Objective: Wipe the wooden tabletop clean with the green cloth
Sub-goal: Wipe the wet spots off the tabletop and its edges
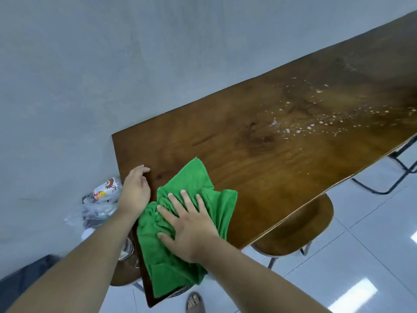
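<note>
A: Where is the green cloth [187, 224] lying?

B: Crumpled at the near corner of the wooden tabletop [259, 159], with its lower part draped over the near edge.

A: And the hands?

B: The right hand [188, 224] lies flat on top of the cloth, fingers spread, palm pressing down. The left hand [135, 190] is at the tabletop's left edge, just beside the cloth, fingers loosely curved against the wood and holding nothing.

A: What does the wood look like further along?

B: A scatter of white specks and crumbs [320, 118] covers the far right stretch, well apart from the cloth. The wood between the cloth and the specks is bare.

A: Anything lying on the surface that blocks a sweep toward them?

B: Only the cloth and the hands are on the tabletop. Its far long edge meets a grey wall [112, 64].

A: What stands around it?

B: A wooden stool [302, 227] is tucked partly under the near long edge on the right, and dark metal frame legs [388, 184] show beyond it on the white tiled floor [361, 256]. Left of the corner, below the left forearm, sits a heap of clear plastic bags and packaging [101, 199] with a printed label; what is inside I cannot tell. Another brown seat [124, 272] shows under the corner, and a sandalled foot [195, 301] is at the bottom edge.
</note>
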